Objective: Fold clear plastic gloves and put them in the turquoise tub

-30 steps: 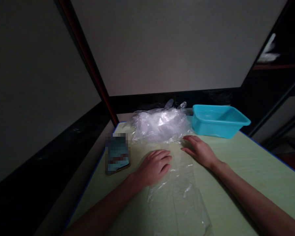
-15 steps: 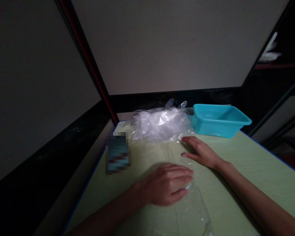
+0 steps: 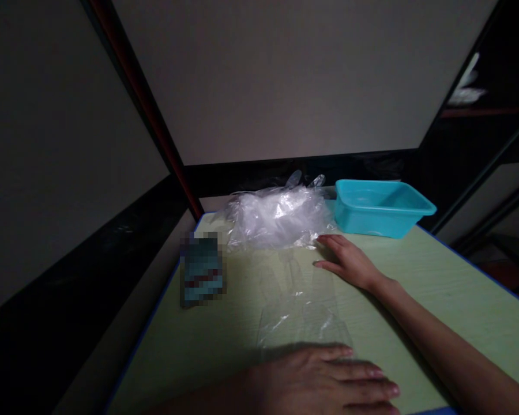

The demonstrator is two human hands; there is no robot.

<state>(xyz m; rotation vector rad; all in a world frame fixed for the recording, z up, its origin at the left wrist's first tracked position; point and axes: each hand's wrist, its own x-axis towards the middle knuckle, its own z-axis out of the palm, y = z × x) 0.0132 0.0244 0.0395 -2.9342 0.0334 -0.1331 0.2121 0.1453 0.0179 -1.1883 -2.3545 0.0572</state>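
A clear disposable plastic glove (image 3: 305, 314) lies flat on the table, its finger shapes pointing away from me. My left hand (image 3: 324, 380) rests palm down over its near end, fingers stretched out and slightly apart. Beside the glove's far right side is my right hand (image 3: 350, 262), also palm down with thumb and fingers apart. Its fingertips are at the near edge of a shiny heap of clear plastic gloves (image 3: 277, 216). Neither hand grips anything. The lower part of the glove is hidden under my left hand.
A turquoise plastic basin (image 3: 372, 222) stands at the back right of the pale green table (image 3: 441, 288). At the left edge lies a blurred-out rectangular object (image 3: 202, 271). Light panels (image 3: 285, 80) rise behind the table, with dark shelving on the right.
My left hand has slid toward me over the glove, and its fingers have flattened and spread. The glove's finger shapes now show uncovered. My right hand has stayed by the heap.
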